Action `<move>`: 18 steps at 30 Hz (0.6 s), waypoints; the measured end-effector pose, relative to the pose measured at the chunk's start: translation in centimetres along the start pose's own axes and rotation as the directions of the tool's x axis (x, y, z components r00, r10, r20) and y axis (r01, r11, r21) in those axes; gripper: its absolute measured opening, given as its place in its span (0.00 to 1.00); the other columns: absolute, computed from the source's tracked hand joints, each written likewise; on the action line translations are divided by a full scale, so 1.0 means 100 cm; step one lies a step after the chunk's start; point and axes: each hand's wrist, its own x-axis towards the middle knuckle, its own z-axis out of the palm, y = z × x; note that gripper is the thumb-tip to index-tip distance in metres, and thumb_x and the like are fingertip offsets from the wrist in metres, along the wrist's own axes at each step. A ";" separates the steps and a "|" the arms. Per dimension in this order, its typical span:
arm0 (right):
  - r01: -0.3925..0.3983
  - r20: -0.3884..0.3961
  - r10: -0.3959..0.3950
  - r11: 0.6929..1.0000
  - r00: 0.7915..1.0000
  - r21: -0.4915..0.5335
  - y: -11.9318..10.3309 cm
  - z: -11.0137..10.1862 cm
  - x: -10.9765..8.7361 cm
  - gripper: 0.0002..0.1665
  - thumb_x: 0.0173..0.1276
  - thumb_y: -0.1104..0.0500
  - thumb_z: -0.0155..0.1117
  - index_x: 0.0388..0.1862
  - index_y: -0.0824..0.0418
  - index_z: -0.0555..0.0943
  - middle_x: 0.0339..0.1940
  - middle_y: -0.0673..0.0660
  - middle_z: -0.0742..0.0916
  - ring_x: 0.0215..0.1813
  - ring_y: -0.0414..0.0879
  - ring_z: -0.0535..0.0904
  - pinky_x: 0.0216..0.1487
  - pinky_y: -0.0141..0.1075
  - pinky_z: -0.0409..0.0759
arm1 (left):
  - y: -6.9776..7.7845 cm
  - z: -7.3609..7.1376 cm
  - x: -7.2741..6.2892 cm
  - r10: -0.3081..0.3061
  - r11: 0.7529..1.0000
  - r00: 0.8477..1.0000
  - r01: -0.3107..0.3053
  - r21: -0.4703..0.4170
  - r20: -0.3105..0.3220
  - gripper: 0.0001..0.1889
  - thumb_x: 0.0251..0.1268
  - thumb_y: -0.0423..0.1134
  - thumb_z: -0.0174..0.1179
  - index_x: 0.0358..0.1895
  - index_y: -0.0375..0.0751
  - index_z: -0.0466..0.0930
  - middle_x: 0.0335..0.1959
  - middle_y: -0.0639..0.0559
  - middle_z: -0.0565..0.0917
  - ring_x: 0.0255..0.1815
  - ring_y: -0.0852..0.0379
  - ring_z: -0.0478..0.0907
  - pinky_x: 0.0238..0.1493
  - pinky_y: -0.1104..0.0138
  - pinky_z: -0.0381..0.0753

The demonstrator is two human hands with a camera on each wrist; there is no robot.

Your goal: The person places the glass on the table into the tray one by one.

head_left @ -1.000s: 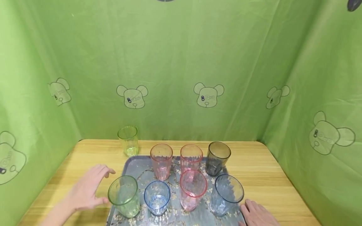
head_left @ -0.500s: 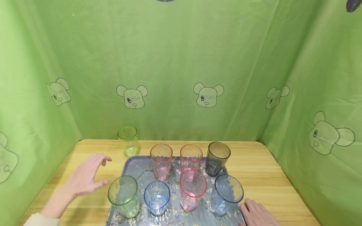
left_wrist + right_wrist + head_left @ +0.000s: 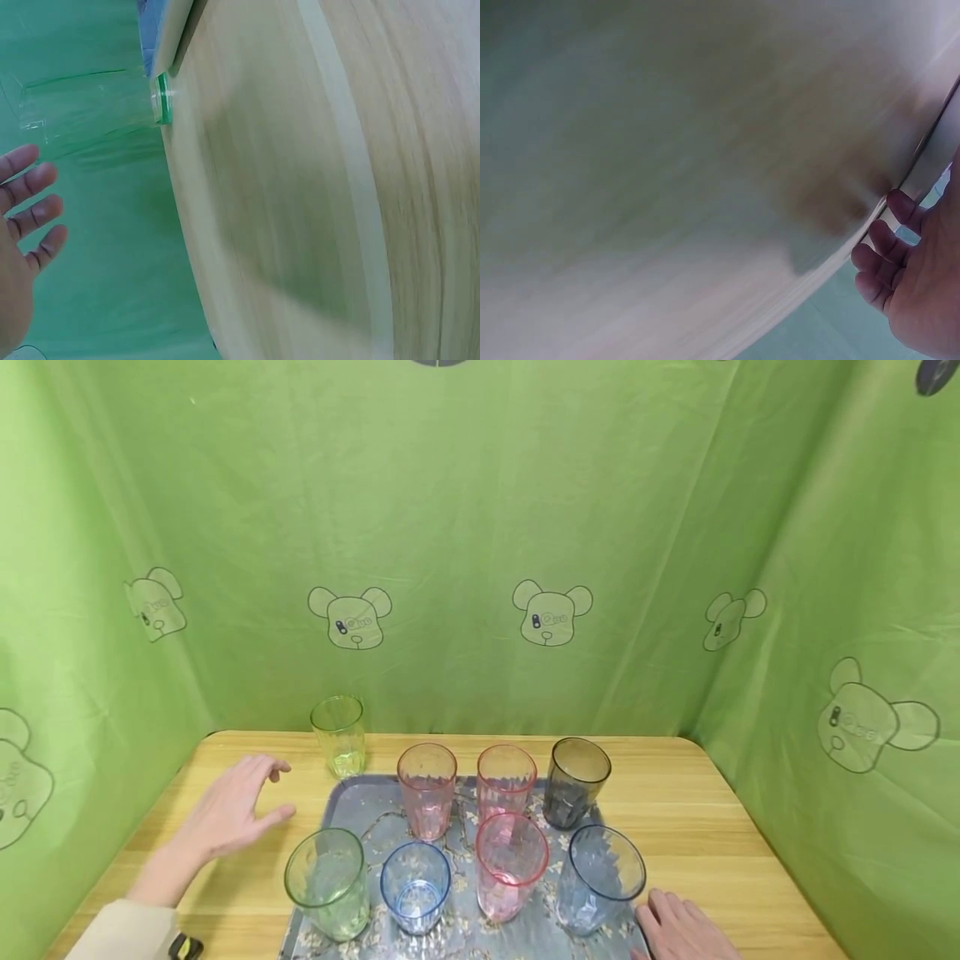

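My left hand hovers over the left of the table, thumb and fingers spread, holding nothing. Beyond its fingertips a yellow-green glass stands upright off the tray; in the left wrist view this glass shows past the fingers. My right hand grips the right edge of the grey flowered tray, its fingers curled at the rim. On the tray stand a green glass, a short blue glass, a tall blue glass, a pink glass, two more pinkish glasses and a smoky glass.
A wooden table carries the tray, whose near edge runs out of the head view. Green cloth walls with bear-head outlines enclose the table at the back and sides. The green glass stands close to my left forearm.
My left hand has moved forward, away from the green glass and toward the back of the table, its fingers staying spread. My right hand and the glasses have stayed put.
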 end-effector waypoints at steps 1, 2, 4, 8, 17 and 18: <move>0.000 0.000 0.000 1.000 1.000 0.002 0.000 0.000 0.000 0.26 0.66 0.34 0.68 0.34 0.51 0.70 0.31 0.47 0.64 0.32 0.40 0.56 0.33 0.35 0.57 | -0.001 0.001 0.001 -0.014 1.000 1.000 0.014 0.001 0.010 0.31 0.60 0.56 0.70 0.58 0.36 0.79 0.45 0.46 0.84 0.47 0.49 0.81 0.49 0.49 0.81; 0.001 0.003 -0.001 1.000 1.000 0.002 0.000 0.000 0.000 0.26 0.67 0.34 0.68 0.34 0.51 0.70 0.31 0.47 0.64 0.32 0.40 0.56 0.33 0.35 0.57 | -0.001 0.003 0.001 -0.028 1.000 0.999 0.028 0.002 0.019 0.31 0.61 0.57 0.70 0.58 0.36 0.79 0.46 0.45 0.85 0.48 0.48 0.81 0.50 0.48 0.81; 0.002 -0.001 -0.002 1.000 1.000 0.000 0.000 0.000 -0.001 0.26 0.66 0.34 0.69 0.33 0.51 0.69 0.31 0.46 0.63 0.32 0.40 0.56 0.33 0.34 0.56 | -0.003 0.006 0.003 -0.056 0.998 0.998 0.055 0.004 0.033 0.31 0.62 0.57 0.69 0.59 0.35 0.79 0.47 0.44 0.85 0.49 0.46 0.81 0.51 0.46 0.81; 0.004 -0.002 -0.004 1.000 1.000 -0.005 0.001 0.000 0.000 0.26 0.66 0.34 0.69 0.34 0.51 0.69 0.31 0.46 0.64 0.31 0.40 0.56 0.33 0.34 0.56 | -0.007 0.014 0.007 -0.111 0.994 0.993 0.111 -0.006 0.047 0.30 0.65 0.56 0.67 0.59 0.34 0.78 0.49 0.41 0.85 0.51 0.44 0.81 0.53 0.44 0.81; 0.005 0.003 -0.005 1.000 1.000 0.002 0.001 0.001 0.001 0.26 0.67 0.34 0.68 0.33 0.51 0.69 0.31 0.46 0.64 0.31 0.40 0.55 0.32 0.34 0.56 | -0.021 0.032 0.022 -0.229 0.972 0.969 0.233 -0.035 0.089 0.32 0.70 0.59 0.64 0.62 0.35 0.76 0.51 0.38 0.84 0.50 0.43 0.81 0.50 0.46 0.80; 0.006 -0.003 -0.006 1.000 1.000 0.002 0.001 0.001 0.001 0.26 0.67 0.34 0.69 0.33 0.51 0.69 0.31 0.46 0.64 0.31 0.40 0.55 0.32 0.34 0.56 | -0.022 0.034 0.024 -0.242 0.969 0.966 0.246 -0.036 0.091 0.32 0.70 0.60 0.63 0.63 0.35 0.76 0.51 0.38 0.84 0.50 0.43 0.81 0.49 0.46 0.80</move>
